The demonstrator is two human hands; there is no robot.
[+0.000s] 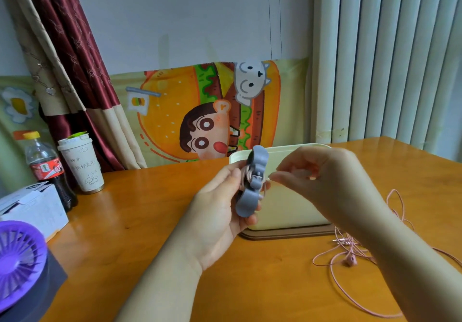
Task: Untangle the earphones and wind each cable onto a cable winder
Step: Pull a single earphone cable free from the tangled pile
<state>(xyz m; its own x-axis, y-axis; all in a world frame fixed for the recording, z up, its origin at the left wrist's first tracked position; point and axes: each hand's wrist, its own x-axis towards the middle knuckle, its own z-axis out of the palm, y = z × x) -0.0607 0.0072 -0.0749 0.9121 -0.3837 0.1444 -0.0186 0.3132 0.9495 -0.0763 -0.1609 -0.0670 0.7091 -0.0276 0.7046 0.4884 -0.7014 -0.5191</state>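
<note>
My left hand (220, 204) grips a grey bone-shaped cable winder (251, 196), held upright above the table. A few turns of pink cable lie around the winder's narrow middle. My right hand (322, 179) is just right of the winder, its thumb and fingertips pinching something small and pale beside it, likely the cable. More pink earphone cable (350, 254) lies in loose loops on the table to the right, with an earbud and a plug among them. My right forearm hides part of those loops.
A pale yellow tray (287, 211) sits on a brown board behind my hands. At the left stand a cola bottle (46, 169), a paper cup (81, 164), a white box (35, 209) and a purple fan (17, 259). Curtains and a cartoon cloth back the wooden table (140, 221).
</note>
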